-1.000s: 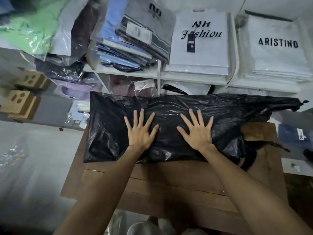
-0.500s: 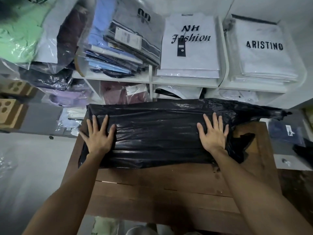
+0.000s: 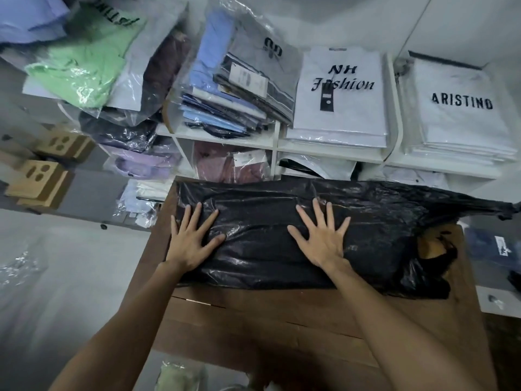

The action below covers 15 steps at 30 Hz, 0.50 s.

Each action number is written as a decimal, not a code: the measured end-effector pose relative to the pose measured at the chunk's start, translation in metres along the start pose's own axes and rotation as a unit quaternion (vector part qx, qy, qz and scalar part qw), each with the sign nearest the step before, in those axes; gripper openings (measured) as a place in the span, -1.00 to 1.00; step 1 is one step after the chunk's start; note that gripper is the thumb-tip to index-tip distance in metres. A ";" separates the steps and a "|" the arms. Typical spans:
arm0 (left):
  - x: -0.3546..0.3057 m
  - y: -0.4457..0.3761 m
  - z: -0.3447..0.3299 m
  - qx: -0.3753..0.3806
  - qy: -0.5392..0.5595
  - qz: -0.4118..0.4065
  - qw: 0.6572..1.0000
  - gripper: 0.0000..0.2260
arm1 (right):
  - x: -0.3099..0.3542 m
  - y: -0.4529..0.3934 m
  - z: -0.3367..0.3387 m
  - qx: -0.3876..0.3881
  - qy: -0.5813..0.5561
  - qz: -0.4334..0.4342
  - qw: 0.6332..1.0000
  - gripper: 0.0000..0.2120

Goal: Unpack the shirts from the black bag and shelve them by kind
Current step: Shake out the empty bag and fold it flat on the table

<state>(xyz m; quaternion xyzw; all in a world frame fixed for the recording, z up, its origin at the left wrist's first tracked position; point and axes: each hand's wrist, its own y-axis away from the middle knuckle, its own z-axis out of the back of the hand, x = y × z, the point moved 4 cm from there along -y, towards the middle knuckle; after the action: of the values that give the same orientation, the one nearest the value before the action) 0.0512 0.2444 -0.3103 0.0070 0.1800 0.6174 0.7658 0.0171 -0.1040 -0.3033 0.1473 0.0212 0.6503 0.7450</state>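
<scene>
Black plastic lies stretched across the far half of your wooden table (image 3: 282,334): the bag (image 3: 262,249) rests on its side, full and flat, its length running left to right just in front of the shelves (image 3: 225,136). You have both palms on top of it. Your left hand (image 3: 191,241) sits near the bag's left end and your right hand (image 3: 321,238) near its middle, fingers straight and spread, grasping nothing. Pressing like that likely serves to flatten the film and feel how the stack inside is laid, since the shirts themselves are hidden by the plastic.

The bag's mouth seems to be at the right end, where the plastic narrows to a twisted tail (image 3: 504,210) and loose folds hang at the table's right edge. None of the shirts is out yet, so the task is at its start.

Behind the bag, the shelves already show the sorting you will follow: white packs marked NH Fashion (image 3: 341,88), white packs marked ARISTINO (image 3: 462,101), and a leaning pile of blue and grey packs (image 3: 234,88). Keeping the bag close to them should make each transfer short.
</scene>
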 end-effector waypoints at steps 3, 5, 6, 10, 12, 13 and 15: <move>0.001 0.000 0.007 -0.043 0.086 0.021 0.995 -0.43 | -0.001 0.010 -0.013 0.024 0.016 -0.026 0.999 -0.33; 0.001 0.004 0.013 -0.107 0.125 0.109 0.980 -0.45 | 0.000 0.013 -0.012 0.030 0.016 -0.042 0.999 -0.34; 0.001 0.009 0.017 -0.128 0.135 0.171 0.968 -0.43 | 0.003 0.013 -0.009 0.027 0.013 -0.053 0.998 -0.35; -0.008 0.023 0.030 -0.117 0.191 0.299 0.928 -0.18 | 0.059 0.015 0.009 -0.055 -0.012 0.025 0.998 -0.38; 0.001 0.023 0.033 -0.089 0.241 0.325 0.910 -0.06 | 0.100 0.018 0.002 -0.041 -0.021 0.095 0.994 -0.44; 0.008 0.023 0.034 -0.075 0.281 0.335 0.896 -0.03 | 0.117 0.019 -0.007 -0.018 -0.021 0.103 0.994 -0.45; 0.016 0.028 0.040 -0.058 0.415 0.351 0.838 -0.12 | 0.134 0.018 -0.025 0.017 -0.018 0.083 0.996 -0.47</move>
<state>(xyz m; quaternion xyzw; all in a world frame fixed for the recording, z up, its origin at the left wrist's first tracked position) 0.0393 0.2744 -0.2706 -0.2316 0.4303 0.7990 0.3505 0.0147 0.0335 -0.3012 0.1732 0.0067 0.7065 0.6862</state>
